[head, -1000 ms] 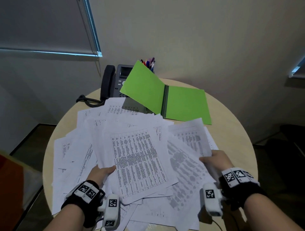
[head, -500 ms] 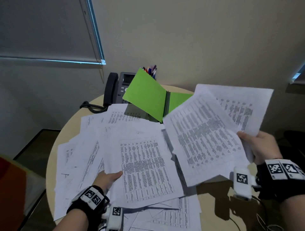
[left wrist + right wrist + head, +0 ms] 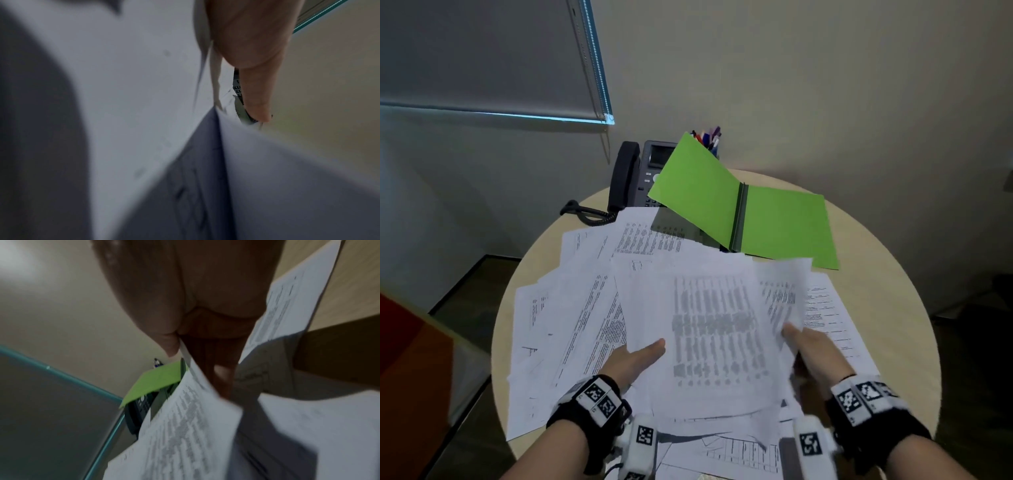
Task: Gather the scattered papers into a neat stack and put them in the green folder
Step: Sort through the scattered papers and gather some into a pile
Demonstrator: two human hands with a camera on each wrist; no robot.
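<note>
White printed papers point(image 3: 571, 325) lie scattered over the round table point(image 3: 876, 274). The green folder point(image 3: 784, 226) lies open at the back, its left cover raised. My left hand point(image 3: 643, 356) holds the left edge of the middle sheets point(image 3: 709, 329), thumb on top, fingers hidden beneath. My right hand point(image 3: 804, 346) pinches a few sheets point(image 3: 780, 298) at their right edge, laid over that middle pile. The right wrist view shows thumb and fingers point(image 3: 170, 344) clamping a printed sheet point(image 3: 185, 426), with the folder point(image 3: 156, 378) beyond. In the left wrist view, blurred paper point(image 3: 144, 81) fills the frame beside one finger point(image 3: 255, 97).
A black desk phone point(image 3: 626, 178) stands at the back left, partly under the folder's raised cover. A cup of pens point(image 3: 709, 137) is behind the folder. Bare table shows at the right and far edges. Wall and a window blind lie beyond.
My right hand lifted a few sheets off the table's right side, swung them up, then brought them down and left onto the middle pile. The left hand stayed at that pile's left edge.
</note>
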